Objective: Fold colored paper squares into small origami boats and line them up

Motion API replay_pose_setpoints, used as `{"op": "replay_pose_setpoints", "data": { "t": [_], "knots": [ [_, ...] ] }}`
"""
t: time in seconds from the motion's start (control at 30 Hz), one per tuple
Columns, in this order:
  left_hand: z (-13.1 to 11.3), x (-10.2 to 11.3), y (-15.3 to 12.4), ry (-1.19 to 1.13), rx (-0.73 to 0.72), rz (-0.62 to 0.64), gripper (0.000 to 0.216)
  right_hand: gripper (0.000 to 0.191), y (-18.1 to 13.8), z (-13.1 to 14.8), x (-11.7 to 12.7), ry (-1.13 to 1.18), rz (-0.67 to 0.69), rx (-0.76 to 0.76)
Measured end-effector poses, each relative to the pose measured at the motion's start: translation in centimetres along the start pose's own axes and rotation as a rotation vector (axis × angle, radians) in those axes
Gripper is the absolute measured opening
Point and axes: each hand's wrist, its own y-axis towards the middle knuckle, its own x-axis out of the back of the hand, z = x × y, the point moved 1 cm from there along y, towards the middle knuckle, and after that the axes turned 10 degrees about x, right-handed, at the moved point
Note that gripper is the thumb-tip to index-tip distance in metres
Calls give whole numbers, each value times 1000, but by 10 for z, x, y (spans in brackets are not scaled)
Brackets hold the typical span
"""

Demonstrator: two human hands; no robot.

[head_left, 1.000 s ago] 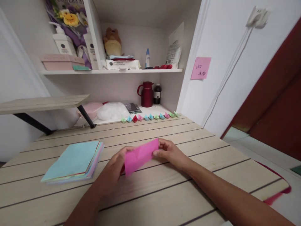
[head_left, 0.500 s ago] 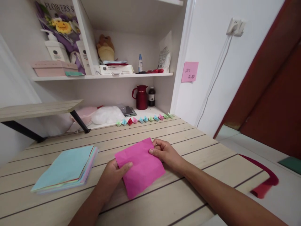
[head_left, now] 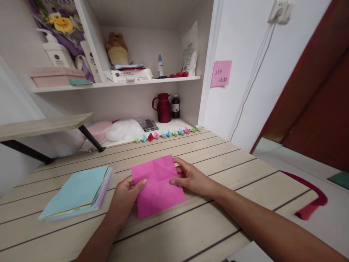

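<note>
A creased square sheet of magenta origami paper (head_left: 158, 189) is held between my two hands over the slatted wooden table (head_left: 218, 225). My left hand (head_left: 127, 194) pinches its left edge, thumb on top and fingers behind. On the right edge, my right hand (head_left: 191, 178) grips with the thumb in front and the other fingers partly hidden behind the sheet. To the left lies a stack of coloured paper (head_left: 77, 191) with a light blue sheet uppermost. Several small folded paper pieces (head_left: 169, 134) form a row along the table's far edge.
A small raised wooden shelf (head_left: 46, 123) stands at the back left. Behind the table, a white cabinet holds a red jug (head_left: 164, 108), a dark bottle (head_left: 176, 106) and a white plastic bag (head_left: 124, 130). A pink note (head_left: 221, 74) sticks to the wall.
The magenta sheet has turned slightly and lies more squarely between my hands. My right thumb has slid lower along its right edge. The camera view has shifted a little.
</note>
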Motion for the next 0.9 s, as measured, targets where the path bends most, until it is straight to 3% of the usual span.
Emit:
{"op": "replay_pose_setpoints", "data": {
  "t": [0.13, 0.3, 0.37, 0.43, 0.53, 0.67, 0.77, 0.9],
  "knots": [
    [1, 4, 2, -64, 25, -29, 48, 54, 0, -2, 9, -82, -127, 58],
    [1, 8, 3, -151, 33, 3, 55, 79, 0, -3, 12, -588, -188, 291],
    [0, 6, 3, -102, 34, 9, 52, 67, -1, 0, 8, -704, -159, 404],
    [-2, 3, 1, 19, 23, 17, 46, 36, -1, 2, 4, -736, -117, 473],
    [-5, 2, -1, 281, 6, 26, 43, 4, 1, -3, 3, -690, -57, 357],
    [-2, 17, 6, 404, -82, -146, 49, 10, 5, -19, 11, -678, -30, 104],
    [4, 32, 18, 368, -285, -299, 51, 15, 7, -25, 14, -729, -22, 56],
    [4, 37, 22, 528, -614, -434, 37, 14, 9, -24, 13, -885, -50, 50]
  ]
}}
